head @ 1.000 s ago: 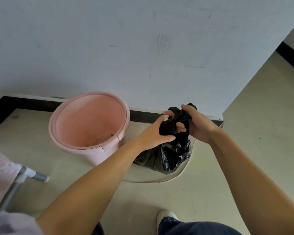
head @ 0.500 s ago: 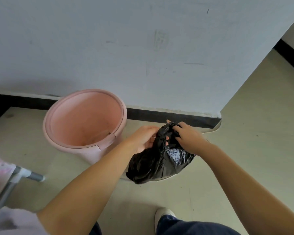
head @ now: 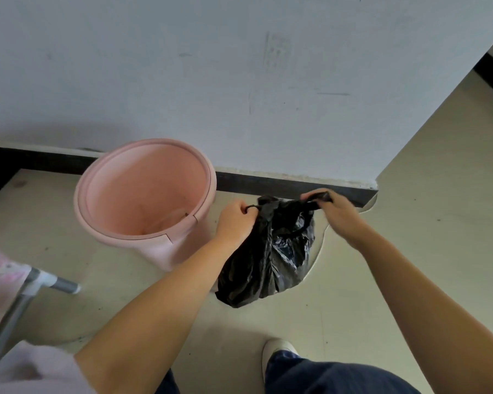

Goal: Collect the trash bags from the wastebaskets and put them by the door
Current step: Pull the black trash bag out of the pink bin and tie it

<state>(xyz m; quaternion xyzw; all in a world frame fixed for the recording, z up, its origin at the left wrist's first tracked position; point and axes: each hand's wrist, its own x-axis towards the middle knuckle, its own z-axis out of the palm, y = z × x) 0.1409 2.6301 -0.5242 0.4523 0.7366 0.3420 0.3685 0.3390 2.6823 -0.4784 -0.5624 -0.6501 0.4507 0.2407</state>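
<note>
Two hands, the left hand (head: pixel 233 221) and right hand (head: pixel 335 213), each grip one twisted end of a black trash bag (head: pixel 271 254) just beside an empty pink wastebasket (head: pixel 145 194) on the floor (head: pixel 410 251).

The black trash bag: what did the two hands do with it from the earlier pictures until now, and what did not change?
The left hand and right hand, bunched together on the neck of the black trash bag a second ago, have pulled apart sideways, each gripping one twisted end, drawing the neck taut like a knot being tightened. The bag stays outside the pink wastebasket, which stands unlined by the wall as before.
</note>
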